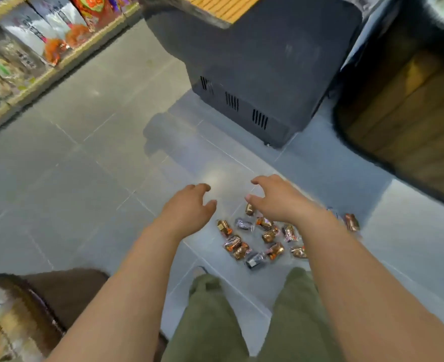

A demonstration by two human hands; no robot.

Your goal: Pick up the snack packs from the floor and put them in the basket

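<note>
Over the grey tiled floor point(85, 158), the left hand point(189, 207) and the right hand point(275, 199) hang side by side, palms down, fingers loosely curved, neither holding anything. Below the right hand, toward 6 o'clock, the snack packs point(254, 239) lie scattered on the tiles. They are small crinkled foil pouches, mostly shiny copper-orange, a few silvery-purple and one dark. A lone copper pack point(351, 222) lies at 3 o'clock of the cluster, past the right forearm. A dark grey cabinet point(268, 61) with vent slots stands at 12 o'clock.
</note>
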